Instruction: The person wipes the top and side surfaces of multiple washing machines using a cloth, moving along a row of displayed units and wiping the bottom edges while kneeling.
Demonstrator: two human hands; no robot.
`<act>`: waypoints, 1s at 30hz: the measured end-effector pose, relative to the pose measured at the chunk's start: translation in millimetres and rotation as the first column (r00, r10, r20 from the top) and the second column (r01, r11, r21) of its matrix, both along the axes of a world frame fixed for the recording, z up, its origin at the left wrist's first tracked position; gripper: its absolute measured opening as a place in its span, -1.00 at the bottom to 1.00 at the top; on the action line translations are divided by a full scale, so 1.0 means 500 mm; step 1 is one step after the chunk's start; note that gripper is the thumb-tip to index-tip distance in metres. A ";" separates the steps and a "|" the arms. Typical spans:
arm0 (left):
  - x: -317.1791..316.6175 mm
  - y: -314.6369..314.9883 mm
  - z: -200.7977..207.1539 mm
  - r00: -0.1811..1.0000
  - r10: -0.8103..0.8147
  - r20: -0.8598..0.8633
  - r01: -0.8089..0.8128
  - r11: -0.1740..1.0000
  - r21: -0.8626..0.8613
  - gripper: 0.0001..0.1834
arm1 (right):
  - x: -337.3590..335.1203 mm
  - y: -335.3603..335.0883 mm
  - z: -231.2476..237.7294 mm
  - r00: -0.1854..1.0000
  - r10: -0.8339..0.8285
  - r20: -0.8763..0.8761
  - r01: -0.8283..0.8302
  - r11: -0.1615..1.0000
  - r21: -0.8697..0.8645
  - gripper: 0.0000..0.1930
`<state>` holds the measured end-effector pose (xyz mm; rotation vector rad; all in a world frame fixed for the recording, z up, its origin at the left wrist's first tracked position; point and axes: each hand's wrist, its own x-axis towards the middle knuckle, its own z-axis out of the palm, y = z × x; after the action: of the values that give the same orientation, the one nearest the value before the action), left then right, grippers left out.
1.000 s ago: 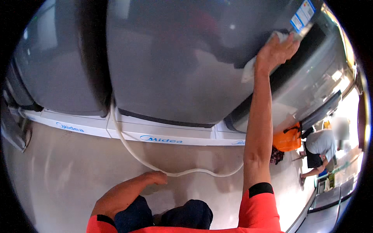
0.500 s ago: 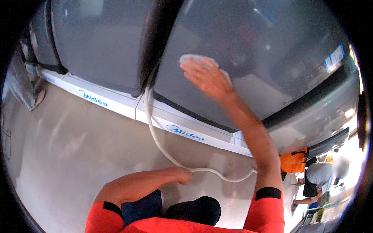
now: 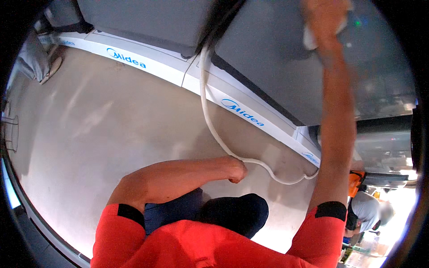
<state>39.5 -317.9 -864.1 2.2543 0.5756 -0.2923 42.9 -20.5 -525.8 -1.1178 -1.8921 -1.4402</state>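
Observation:
My right hand (image 3: 328, 20), blurred by motion, presses a white cloth (image 3: 309, 40) against the glossy dark grey panel (image 3: 272, 58) of a large appliance, high on the right. The cloth shows beside and below the hand; its fingers are smeared. My left hand (image 3: 237, 169) is a closed fist in front of my knees, with nothing seen sticking out of it. A pale hose (image 3: 208, 105) comes out of the dark gap between two appliances. It runs down over the floor, passing just behind the left fist in the picture, then bends right.
A long white plinth (image 3: 167, 73) with blue lettering carries the appliances. The floor (image 3: 103, 120) is smooth and greyish. At far left stands another person's leg and shoe (image 3: 51, 69). A person in a light shirt (image 3: 364, 210) bends near an orange item (image 3: 356, 181) at right.
My right hand has moved up and to the right across the panel with the cloth. The view has shifted, so the plinth and hose sit higher and farther right. The left hand stays closed.

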 end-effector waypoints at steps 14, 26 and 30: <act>-0.018 0.024 -0.062 0.998 0.051 0.026 -0.050 0.998 -0.045 -0.71 | 0.251 -0.163 -0.643 0.909 0.403 0.101 -0.109 0.466 -0.878 -0.63; -0.089 0.137 -0.033 0.551 0.834 -0.029 -0.361 0.207 -0.909 -0.29 | 0.318 -0.341 -0.562 -0.139 -0.744 -0.654 -0.965 0.249 -0.078 -0.63; -0.145 0.167 0.022 0.115 0.989 -0.092 0.144 -0.108 -0.984 -0.03 | 0.208 -0.390 -0.519 0.222 -0.579 -0.784 -0.949 0.055 -0.309 -0.63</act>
<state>-32.8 -234.6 -853.3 0.2792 0.5356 0.8798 147.0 -215.6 -785.1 -1.2957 -1.5069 1.3456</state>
